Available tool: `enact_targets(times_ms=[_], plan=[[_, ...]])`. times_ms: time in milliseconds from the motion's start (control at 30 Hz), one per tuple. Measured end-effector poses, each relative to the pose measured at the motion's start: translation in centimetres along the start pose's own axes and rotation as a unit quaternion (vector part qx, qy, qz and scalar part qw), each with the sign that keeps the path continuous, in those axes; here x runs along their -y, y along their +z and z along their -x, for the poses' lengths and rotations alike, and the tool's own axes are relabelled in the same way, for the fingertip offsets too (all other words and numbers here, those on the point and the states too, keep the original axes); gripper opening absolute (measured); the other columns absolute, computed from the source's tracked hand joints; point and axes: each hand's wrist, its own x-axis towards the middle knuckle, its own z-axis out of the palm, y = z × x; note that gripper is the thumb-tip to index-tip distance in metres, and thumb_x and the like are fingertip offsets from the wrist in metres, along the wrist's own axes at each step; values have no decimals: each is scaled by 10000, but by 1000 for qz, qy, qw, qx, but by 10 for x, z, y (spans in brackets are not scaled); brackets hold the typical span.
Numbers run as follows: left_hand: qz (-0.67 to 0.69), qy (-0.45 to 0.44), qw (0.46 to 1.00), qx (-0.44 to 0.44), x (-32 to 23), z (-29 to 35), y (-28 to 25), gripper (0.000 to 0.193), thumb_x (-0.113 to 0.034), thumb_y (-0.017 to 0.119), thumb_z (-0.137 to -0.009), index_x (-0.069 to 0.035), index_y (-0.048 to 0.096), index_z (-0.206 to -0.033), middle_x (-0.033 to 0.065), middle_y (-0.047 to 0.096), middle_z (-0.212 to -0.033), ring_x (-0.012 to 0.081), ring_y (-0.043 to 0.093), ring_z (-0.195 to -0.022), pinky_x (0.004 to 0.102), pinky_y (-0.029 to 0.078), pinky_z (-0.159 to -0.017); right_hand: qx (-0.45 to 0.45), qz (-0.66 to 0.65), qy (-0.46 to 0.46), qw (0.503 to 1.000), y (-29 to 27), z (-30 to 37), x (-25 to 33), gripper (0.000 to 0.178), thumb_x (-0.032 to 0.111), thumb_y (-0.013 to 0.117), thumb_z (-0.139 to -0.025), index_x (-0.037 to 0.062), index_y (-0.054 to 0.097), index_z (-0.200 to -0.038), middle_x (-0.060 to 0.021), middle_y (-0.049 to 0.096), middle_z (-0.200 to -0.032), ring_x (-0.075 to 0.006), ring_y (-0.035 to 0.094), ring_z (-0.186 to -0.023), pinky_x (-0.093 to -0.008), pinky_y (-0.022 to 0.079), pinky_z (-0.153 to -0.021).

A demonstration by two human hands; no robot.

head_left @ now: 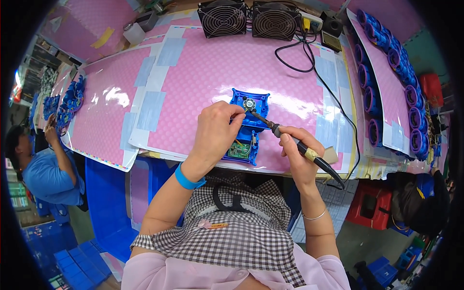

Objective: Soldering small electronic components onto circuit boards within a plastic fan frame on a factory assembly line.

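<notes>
My right hand (300, 151) grips a soldering iron (285, 136) like a pen. The iron's tip reaches a small round speaker (249, 104) set in a blue plastic housing (263, 102). On the other side of the speaker, my left hand (216, 128) is closed in a pinch on a thin wire, its fingertips close to the iron's tip. Whether that wire is solder or a lead I cannot tell. Just below lies a second blue housing part with a green circuit board (239, 150) in it, partly hidden by my left hand.
Two black fans (223, 19) stand at the table's back edge. The iron's black cord (333, 99) runs along the right. Several round blue-purple housings (371, 100) line the right-side shelf. A blue bin (108, 203) stands below left. A person in blue (48, 169) works at far left.
</notes>
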Motion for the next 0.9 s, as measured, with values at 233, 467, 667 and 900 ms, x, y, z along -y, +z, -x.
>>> enact_targets(times_ms=[233, 467, 667, 900], plan=[[-4, 1, 1000, -1, 0, -1, -1, 97, -69, 691, -785, 1, 701, -850, 150, 651, -756, 302, 640, -704, 402, 501, -648, -2, 3, -9, 1000, 1, -2, -1, 159, 28, 641, -877, -45, 682, -1013, -87, 656, -779, -89, 571, -587, -202, 445, -515], [-7, -7, 1000, 4, -1, -1, -1, 96, -76, 689, -788, 1, 700, -844, 152, 654, -764, 304, 643, -714, 403, 503, -656, -9, 3, -7, 1000, -1, 0, 5, 157, 18, 633, -876, -48, 678, -1011, -91, 654, -782, -93, 573, -583, -205, 449, -520], [-8, 1, 1000, 3, -1, -1, -1, 97, -76, 688, -784, -1, 701, -845, 152, 656, -766, 306, 645, -722, 404, 504, -662, -24, -15, 7, 1000, -7, 3, 6, 164, 22, 617, -886, -48, 670, -1024, -94, 653, -774, -95, 573, -578, -208, 451, -529], [-7, 2, 1000, 3, -1, 0, -1, 98, -73, 685, -782, 1, 700, -844, 153, 661, -772, 304, 651, -728, 401, 511, -670, -42, -9, 14, 999, -10, 6, 10, 164, 26, 609, -889, -57, 673, -1015, -92, 651, -739, -97, 569, -562, -207, 443, -526]])
